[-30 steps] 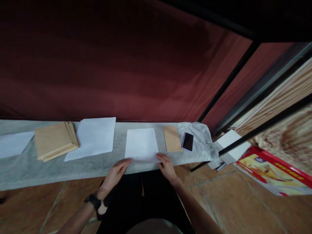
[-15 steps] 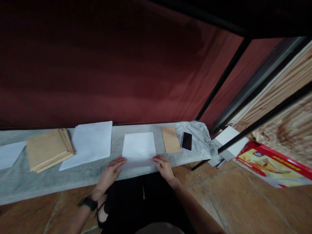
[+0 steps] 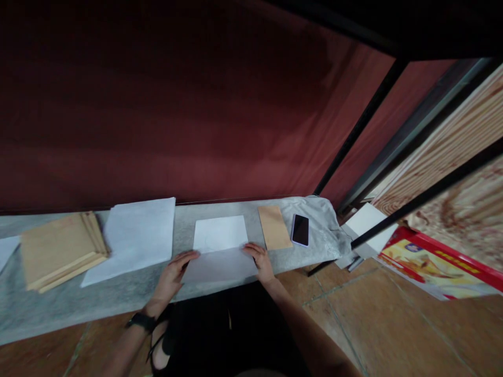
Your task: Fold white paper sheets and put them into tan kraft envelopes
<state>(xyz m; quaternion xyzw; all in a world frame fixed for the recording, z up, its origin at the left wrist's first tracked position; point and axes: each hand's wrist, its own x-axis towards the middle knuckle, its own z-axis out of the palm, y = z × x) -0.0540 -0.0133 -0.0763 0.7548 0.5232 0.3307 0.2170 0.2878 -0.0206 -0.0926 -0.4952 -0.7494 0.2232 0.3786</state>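
Observation:
A white sheet of paper (image 3: 220,264) lies at the near edge of the cloth-covered table, its near part raised and folding over the flat far part. My left hand (image 3: 175,272) grips its left side, fingers closed on the edge. On the right edge, my right hand (image 3: 260,262) pinches the same sheet. Just right of the paper lies a flat brown envelope (image 3: 274,227), with a dark-screened phone (image 3: 301,230) beside it.
Left of my hands are a stack of white paper (image 3: 137,235) and a pile of brown envelopes (image 3: 58,248). Another white sheet (image 3: 7,248) shows at the far left. A red and yellow box (image 3: 436,267) stands on the floor at right, near black metal bars.
Both hands have raised the near part of the sheet, and its fold now shows more clearly. The view has shifted slightly, so the piles appear further left.

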